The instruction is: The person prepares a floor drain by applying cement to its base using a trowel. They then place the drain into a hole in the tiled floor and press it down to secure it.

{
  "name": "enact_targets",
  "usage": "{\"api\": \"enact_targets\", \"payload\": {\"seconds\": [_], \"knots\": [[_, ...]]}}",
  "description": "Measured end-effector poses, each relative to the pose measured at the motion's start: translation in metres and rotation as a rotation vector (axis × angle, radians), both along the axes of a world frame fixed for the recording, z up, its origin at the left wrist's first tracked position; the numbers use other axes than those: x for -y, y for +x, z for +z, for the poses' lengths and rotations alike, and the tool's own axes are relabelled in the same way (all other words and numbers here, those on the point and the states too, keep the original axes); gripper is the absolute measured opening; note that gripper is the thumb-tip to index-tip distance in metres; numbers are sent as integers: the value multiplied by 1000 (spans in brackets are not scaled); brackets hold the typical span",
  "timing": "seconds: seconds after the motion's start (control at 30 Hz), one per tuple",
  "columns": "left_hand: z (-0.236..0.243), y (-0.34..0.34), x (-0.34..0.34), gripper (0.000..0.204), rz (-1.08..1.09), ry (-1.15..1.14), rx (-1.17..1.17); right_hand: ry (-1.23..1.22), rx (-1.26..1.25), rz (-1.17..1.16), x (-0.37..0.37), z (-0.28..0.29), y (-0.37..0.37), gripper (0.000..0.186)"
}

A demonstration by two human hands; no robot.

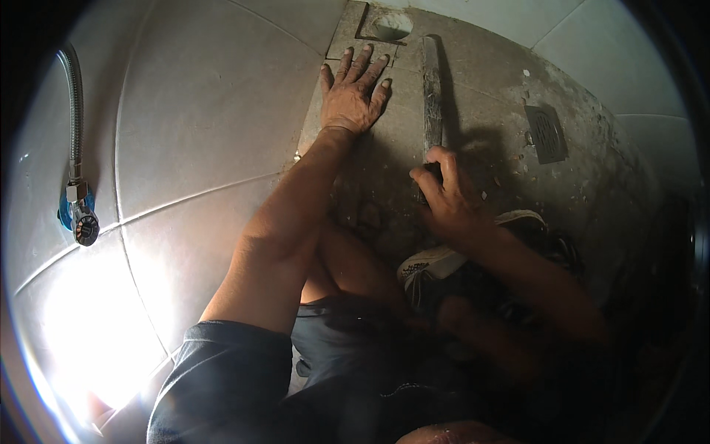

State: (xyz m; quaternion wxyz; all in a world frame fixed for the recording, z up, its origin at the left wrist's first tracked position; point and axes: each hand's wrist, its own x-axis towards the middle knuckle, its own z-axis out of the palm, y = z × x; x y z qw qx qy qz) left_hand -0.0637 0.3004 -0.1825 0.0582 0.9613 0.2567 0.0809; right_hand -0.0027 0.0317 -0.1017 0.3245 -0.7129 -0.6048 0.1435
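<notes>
You are crouched over a bathroom floor, looking straight down. Your left hand (353,92) lies flat at about twelve o'clock, fingers spread, palm pressing a grey floor tile (384,140) beside the white wall tiles (214,111). Your right hand (444,196), just right of centre, has its grip closed around the near end of a long straight metal bar (432,96) — the bar lies on the floor and runs away from you toward twelve o'clock, just beside your left fingertips. Beyond it sits a round drain opening (390,26); a square drain grate (546,133) lies at two o'clock, with grit scattered around it. A flexible hose and blue valve (78,214) hang at nine o'clock.

The risks, as a judgement: if the bar slides sideways it could catch your spread left fingers — they are very close. Uneven palm pressure could tilt the tile. Loose grit may creep beneath the bar and throw it off.
</notes>
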Motion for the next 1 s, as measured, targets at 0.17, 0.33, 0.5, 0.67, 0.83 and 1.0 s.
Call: {"api": "enact_targets", "payload": {"seconds": [0.17,0.33,0.5,0.67,0.83,1.0], "knots": [[-5,0,0,65,91,-13,65,206,-208,-173,-6,7,13,39],[-5,0,0,65,94,-26,68,388,-149,-278,-21,10,54,36],[-7,0,-1,65,93,-19,74,408,-194,-295,-37,16,76,28],[-7,1,-1,66,87,-28,86,399,-245,-288,-43,14,81,26],[-7,0,-1,66,89,-24,84,393,-239,-286,-46,14,82,26],[-7,1,0,67,93,-35,86,395,-273,-262,-42,13,82,25]]}}
